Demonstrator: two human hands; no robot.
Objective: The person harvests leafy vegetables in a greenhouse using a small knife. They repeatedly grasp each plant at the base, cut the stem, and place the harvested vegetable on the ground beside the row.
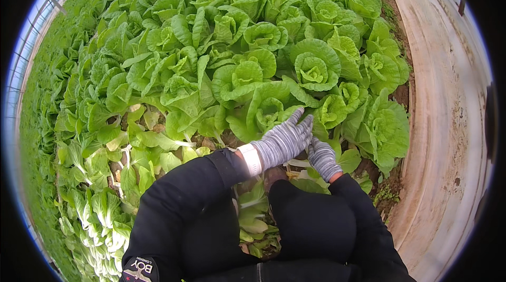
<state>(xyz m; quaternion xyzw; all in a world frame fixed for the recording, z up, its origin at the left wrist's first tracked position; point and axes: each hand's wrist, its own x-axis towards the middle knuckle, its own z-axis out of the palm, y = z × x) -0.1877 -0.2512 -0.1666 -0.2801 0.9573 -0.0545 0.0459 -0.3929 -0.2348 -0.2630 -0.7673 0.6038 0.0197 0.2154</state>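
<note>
A grey knit glove covers my left hand, and a white band circles that wrist. Its fingers lie over the outer leaves of a green leafy cabbage in front of me. My right hand, gloved alike, is just to the right and lower, close to the base of the plants. Its fingertips go out of sight beside the left hand. Whether either hand grips a stem or leaf is hidden. Just beyond the fingers stands another cabbage head.
Dense rows of cabbages fill the bed ahead. Loose leaves and cut-looking plants lie at the left. My shoe is between the hands and my knees. A pale sheet-like strip borders the bed on the right.
</note>
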